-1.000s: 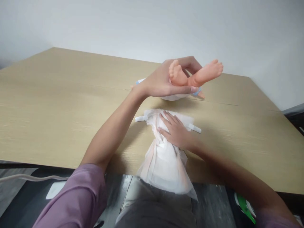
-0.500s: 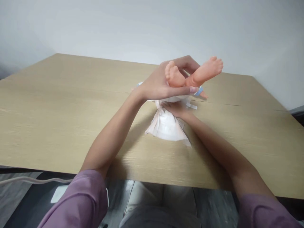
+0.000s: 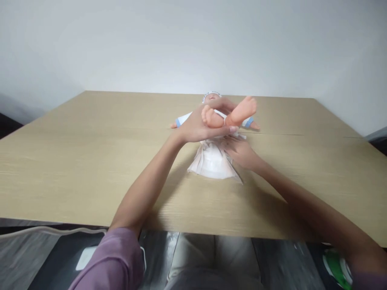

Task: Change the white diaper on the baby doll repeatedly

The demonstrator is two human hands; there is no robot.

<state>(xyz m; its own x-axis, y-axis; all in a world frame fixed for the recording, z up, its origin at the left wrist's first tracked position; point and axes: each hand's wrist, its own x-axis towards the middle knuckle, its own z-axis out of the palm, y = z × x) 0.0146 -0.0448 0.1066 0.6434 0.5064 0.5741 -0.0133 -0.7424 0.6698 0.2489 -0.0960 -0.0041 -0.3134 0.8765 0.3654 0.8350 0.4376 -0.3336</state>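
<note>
A baby doll (image 3: 242, 112) lies on its back with its capped head at the far side and its arms spread. My left hand (image 3: 195, 125) is closed around the doll's lower legs and holds both feet raised. Under the doll, a white diaper (image 3: 213, 164) spreads toward me, its near end flared on the table. My right hand (image 3: 242, 152) rests at the diaper's right side just below the feet, fingers stretched out and touching it. The fingertips and the doll's bottom are partly hidden.
The wooden table (image 3: 90, 169) carries the doll and has a thin seam across it. A pale wall (image 3: 193, 44) stands behind. Below the near edge are a cable (image 3: 45, 230), a white object (image 3: 86, 257) and a green round item (image 3: 337, 268).
The doll's feet have come down and a little left with my left hand. My right hand has drawn back slightly to the right. The view has tilted, so the doll's head now shows.
</note>
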